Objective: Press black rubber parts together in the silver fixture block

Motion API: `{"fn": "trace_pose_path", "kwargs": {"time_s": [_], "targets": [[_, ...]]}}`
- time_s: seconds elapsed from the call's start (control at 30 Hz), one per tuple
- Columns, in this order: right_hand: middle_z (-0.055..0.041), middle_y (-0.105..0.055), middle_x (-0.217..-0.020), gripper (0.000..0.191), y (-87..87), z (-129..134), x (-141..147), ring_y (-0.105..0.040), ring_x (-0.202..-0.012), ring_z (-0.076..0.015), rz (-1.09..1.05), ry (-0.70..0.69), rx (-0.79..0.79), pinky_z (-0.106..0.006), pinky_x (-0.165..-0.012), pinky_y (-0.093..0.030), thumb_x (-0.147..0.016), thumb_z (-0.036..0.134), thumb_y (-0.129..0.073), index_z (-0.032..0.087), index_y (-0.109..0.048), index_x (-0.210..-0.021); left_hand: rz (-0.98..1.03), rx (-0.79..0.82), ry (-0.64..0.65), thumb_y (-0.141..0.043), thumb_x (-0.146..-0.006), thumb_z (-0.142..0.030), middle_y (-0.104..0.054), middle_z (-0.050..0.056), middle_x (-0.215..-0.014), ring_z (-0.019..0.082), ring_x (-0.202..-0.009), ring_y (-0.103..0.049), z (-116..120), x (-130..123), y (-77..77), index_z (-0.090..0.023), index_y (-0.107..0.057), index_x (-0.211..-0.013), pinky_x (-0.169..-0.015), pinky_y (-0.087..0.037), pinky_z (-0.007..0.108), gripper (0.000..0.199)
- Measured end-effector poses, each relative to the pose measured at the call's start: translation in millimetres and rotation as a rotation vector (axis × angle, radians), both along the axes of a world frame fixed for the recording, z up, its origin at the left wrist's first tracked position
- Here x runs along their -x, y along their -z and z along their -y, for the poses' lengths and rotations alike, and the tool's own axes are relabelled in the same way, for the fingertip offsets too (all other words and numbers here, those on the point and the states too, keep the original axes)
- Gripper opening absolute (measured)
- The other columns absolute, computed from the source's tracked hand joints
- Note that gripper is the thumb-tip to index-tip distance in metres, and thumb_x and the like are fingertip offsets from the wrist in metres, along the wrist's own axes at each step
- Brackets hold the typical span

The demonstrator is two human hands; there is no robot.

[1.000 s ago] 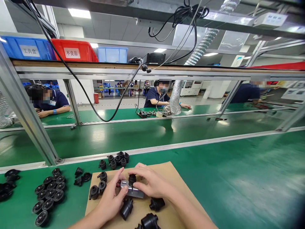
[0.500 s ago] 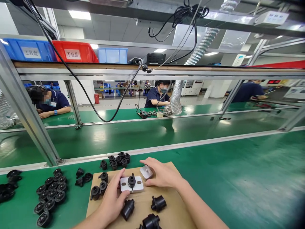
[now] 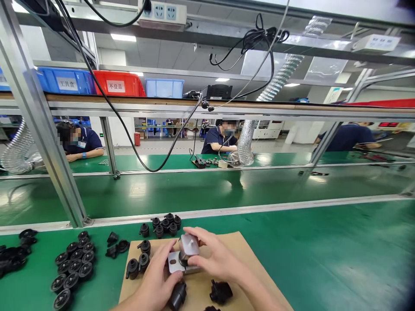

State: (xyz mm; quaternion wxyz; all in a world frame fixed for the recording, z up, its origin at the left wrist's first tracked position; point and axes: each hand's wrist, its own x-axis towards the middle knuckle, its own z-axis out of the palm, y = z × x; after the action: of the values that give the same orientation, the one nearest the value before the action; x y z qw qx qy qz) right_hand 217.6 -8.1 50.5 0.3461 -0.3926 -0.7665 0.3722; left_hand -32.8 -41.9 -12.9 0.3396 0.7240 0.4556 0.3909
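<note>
My left hand (image 3: 158,276) is closed around the left side of a silver metal plate (image 3: 173,261) with slotted holes, which rests on a brown board (image 3: 241,250). A small black plastic part (image 3: 183,258) sits upright on the plate, mostly covered now. My right hand (image 3: 215,257) grips a rounded silver metal block (image 3: 189,244) between thumb and fingers, right over the black part. Whether the block touches it, I cannot tell. Close to my left thumb lies a black cylindrical housing (image 3: 177,296); another black housing (image 3: 221,292) lies below my right hand.
Several black spouted parts (image 3: 138,264) stand at the board's left edge, with more (image 3: 165,224) behind it. Round black parts (image 3: 74,268) are lined up on the green table to the left. A metal post (image 3: 56,172) rises at left. Co-workers sit across the bench.
My right hand has brought the metal block left, from beside the plate to above the black part on it. My left hand stays at the plate. The camera view has shifted slightly.
</note>
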Motion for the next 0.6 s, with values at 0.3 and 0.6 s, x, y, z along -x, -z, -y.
{"fn": "trace_pose_path", "kwargs": {"time_s": [0.3, 0.6], "targets": [[-0.0073, -0.065, -0.135, 0.071, -12.0, 12, 8, -0.060, -0.124, -0.0312, 0.177, -0.073, 0.021, -0.044, -0.113, -0.048, -0.083, 0.020, -0.082, 0.031, -0.059, -0.150, 0.042, -0.001, 0.017, -0.070, -0.087, -0.014, -0.056, 0.011, -0.159, 0.036, -0.147, -0.051, 1, -2, -1.8, -0.031, -0.052, -0.157, -0.127, -0.038, 0.059, 0.074], [-0.0089, -0.062, -0.133, 0.069, -14.2, 14, 17, -0.063, -0.119, -0.0286, 0.225, -0.101, -0.034, -0.044, -0.108, -0.052, -0.086, 0.018, -0.074, 0.028, -0.055, -0.152, 0.045, -0.023, 0.019, -0.071, -0.090, -0.017, -0.057, 0.011, -0.158, 0.036, -0.147, -0.052, 0, -1, -1.0, -0.032, -0.053, -0.155, -0.128, -0.039, 0.060, 0.070]]}}
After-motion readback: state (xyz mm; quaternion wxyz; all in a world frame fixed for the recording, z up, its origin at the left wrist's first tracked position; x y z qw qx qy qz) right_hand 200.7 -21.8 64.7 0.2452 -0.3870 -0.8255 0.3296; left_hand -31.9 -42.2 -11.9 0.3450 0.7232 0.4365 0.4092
